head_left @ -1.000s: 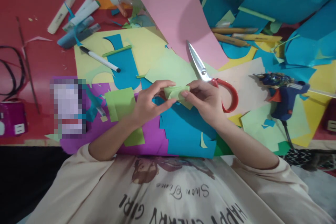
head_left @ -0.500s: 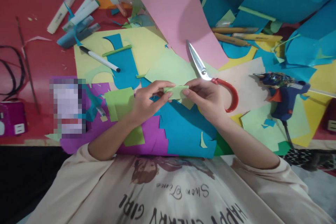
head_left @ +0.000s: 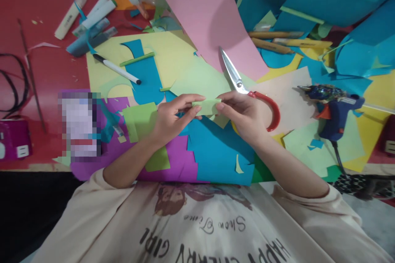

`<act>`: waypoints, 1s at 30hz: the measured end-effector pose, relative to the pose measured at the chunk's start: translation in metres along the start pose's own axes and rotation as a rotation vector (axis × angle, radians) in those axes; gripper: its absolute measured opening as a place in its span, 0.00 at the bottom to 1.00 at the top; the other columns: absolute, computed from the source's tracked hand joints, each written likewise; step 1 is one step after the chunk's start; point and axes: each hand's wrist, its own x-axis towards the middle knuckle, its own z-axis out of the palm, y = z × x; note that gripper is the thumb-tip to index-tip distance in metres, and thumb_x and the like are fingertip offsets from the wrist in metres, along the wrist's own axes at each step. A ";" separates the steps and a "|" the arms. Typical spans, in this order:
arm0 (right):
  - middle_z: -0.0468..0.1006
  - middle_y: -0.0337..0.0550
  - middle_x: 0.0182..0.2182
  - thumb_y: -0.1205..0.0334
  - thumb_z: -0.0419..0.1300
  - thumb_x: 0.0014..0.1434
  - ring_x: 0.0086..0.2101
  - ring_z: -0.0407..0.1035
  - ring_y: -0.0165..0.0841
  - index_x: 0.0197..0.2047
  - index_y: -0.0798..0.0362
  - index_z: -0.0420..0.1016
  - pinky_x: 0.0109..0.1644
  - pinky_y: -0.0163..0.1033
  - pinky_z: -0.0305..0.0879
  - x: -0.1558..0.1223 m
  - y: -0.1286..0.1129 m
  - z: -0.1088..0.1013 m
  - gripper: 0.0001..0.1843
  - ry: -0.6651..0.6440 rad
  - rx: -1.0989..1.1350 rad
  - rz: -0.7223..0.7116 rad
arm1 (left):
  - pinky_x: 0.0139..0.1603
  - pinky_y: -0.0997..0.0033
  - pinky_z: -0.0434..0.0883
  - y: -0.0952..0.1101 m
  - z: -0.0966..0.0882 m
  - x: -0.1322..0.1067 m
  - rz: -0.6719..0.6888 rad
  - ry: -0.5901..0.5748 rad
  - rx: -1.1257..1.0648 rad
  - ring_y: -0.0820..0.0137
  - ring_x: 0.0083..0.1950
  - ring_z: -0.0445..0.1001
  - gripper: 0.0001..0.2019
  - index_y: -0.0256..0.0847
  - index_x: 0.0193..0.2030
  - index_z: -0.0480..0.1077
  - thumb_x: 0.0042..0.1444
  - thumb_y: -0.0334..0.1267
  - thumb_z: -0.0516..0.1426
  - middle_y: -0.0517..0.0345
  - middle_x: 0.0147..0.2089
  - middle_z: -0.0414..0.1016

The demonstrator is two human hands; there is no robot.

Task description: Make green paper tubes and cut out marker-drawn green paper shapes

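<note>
A small light green piece of paper [head_left: 208,107] is stretched between my two hands, above the blue paper [head_left: 220,152]. My left hand [head_left: 174,115] pinches its left end between thumb and fingers. At the other end, my right hand [head_left: 242,113] pinches it the same way; whether the paper is folded or rolled I cannot tell for sure. Scissors [head_left: 236,77] with red handles lie just beyond my right hand, blades pointing away, and my hand partly hides the handles. Left of my left wrist is a flat green paper piece [head_left: 142,119].
A blue glue gun [head_left: 331,117] lies at the right with its cord hanging down. A black-and-white pen [head_left: 117,69] and several markers [head_left: 92,18] are at upper left. Pink paper [head_left: 212,12] stretches toward the back. A blurred-out phone-like object [head_left: 79,125] lies left.
The green paper between my fingers has turned slightly, and its front face shows flatter. Both hands stay in nearly the same place.
</note>
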 end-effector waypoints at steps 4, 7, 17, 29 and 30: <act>0.74 0.36 0.23 0.53 0.68 0.50 0.25 0.71 0.27 0.28 0.51 0.74 0.31 0.35 0.72 0.000 0.001 -0.001 0.12 0.014 -0.003 -0.017 | 0.29 0.78 0.78 -0.001 0.000 -0.001 -0.006 -0.012 0.019 0.72 0.30 0.81 0.14 0.42 0.44 0.76 0.59 0.47 0.58 0.59 0.34 0.82; 0.74 0.35 0.23 0.56 0.68 0.50 0.25 0.71 0.27 0.28 0.51 0.74 0.31 0.34 0.72 0.000 0.004 -0.001 0.09 0.033 0.009 -0.033 | 0.28 0.79 0.77 -0.002 0.000 -0.002 -0.013 -0.017 0.020 0.72 0.29 0.81 0.13 0.42 0.45 0.76 0.60 0.47 0.57 0.60 0.32 0.81; 0.75 0.35 0.23 0.65 0.67 0.49 0.25 0.70 0.26 0.26 0.51 0.75 0.29 0.33 0.70 -0.002 0.005 0.001 0.05 0.062 0.043 -0.071 | 0.26 0.80 0.75 -0.001 -0.001 -0.002 -0.009 -0.025 -0.012 0.71 0.29 0.81 0.13 0.41 0.46 0.76 0.60 0.45 0.57 0.60 0.29 0.81; 0.75 0.35 0.22 0.60 0.65 0.53 0.25 0.70 0.26 0.28 0.52 0.75 0.30 0.33 0.71 -0.001 0.000 -0.001 0.06 0.027 -0.044 -0.096 | 0.26 0.83 0.76 -0.003 -0.001 0.000 0.070 -0.026 0.019 0.73 0.30 0.82 0.12 0.40 0.46 0.76 0.61 0.42 0.56 0.60 0.31 0.82; 0.75 0.35 0.22 0.60 0.65 0.53 0.24 0.70 0.26 0.27 0.52 0.75 0.30 0.32 0.71 -0.001 0.000 -0.001 0.06 0.029 -0.046 -0.095 | 0.26 0.83 0.76 -0.003 -0.001 -0.001 0.073 -0.031 0.019 0.73 0.30 0.82 0.12 0.40 0.46 0.76 0.61 0.42 0.56 0.60 0.31 0.82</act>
